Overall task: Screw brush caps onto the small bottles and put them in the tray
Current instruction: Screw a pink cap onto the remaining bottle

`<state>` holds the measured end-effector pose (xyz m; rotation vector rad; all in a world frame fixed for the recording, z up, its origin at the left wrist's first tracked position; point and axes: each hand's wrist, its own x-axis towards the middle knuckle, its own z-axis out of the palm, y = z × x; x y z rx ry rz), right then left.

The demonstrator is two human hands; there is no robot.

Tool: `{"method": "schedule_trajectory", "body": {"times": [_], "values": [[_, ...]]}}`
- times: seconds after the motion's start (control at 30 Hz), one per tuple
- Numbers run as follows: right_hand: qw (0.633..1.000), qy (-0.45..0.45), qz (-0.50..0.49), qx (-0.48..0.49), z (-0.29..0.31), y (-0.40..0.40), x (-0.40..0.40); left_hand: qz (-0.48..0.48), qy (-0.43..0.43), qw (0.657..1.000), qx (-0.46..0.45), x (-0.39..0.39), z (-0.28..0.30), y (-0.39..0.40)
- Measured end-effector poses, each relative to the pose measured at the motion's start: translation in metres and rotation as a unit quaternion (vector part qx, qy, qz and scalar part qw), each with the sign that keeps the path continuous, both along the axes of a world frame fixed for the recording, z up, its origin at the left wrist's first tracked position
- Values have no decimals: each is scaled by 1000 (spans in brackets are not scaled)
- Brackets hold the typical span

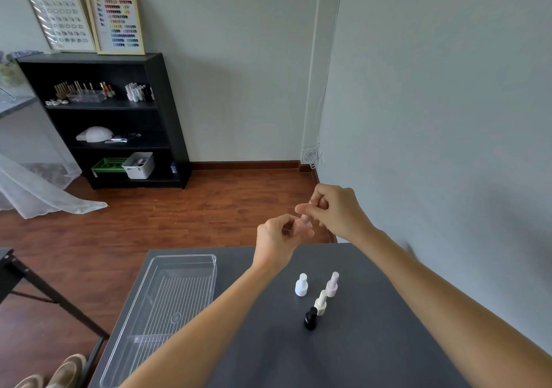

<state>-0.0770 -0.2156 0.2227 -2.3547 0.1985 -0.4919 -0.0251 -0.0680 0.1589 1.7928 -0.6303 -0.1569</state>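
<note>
Both hands are raised above the far edge of the dark grey table. My left hand grips a small pale pink bottle, mostly hidden by the fingers. My right hand pinches the brush cap at the top of that bottle. On the table stand several capped bottles: a white one, a pale pink one, a cream one and a black one. A clear plastic tray lies at the table's left side with nothing in it.
A grey wall runs close along the right. A black shelf unit with bottles and bins stands across the wooden floor. A dark table frame is at the left, and shoes show at the bottom left.
</note>
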Motion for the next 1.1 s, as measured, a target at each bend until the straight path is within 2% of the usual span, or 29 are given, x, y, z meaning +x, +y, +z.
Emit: {"method": "schedule_trajectory", "body": {"times": [0.1,0.27,0.33,0.53,0.63,0.73,0.83,0.97,1.1], "values": [[999,34,1,-33,-3,0,0,2,1,1000,0,1,1,0],[992,44,98,63,-1,-6,-6,5,5,1000,-4,3,3,0],[994,15,78,74,-1,-7,-4,0,6,1000,-2,3,2,-1],[999,-23,-47,7,-7,-1,1,-6,6,1000,7,-1,0,-5],[999,9,10,35,-9,-3,-2,-3,8,1000,9,1,0,-5],[991,26,78,105,-9,-6,-7,1,7,1000,12,4,-1,-5],[993,-12,35,109,-9,-6,-6,-8,5,1000,16,4,-2,-6],[997,-29,-64,29,-9,0,-3,-13,9,1000,10,0,-2,-8],[997,-38,-35,50,-13,3,-7,-9,10,1000,4,0,1,-8]]}}
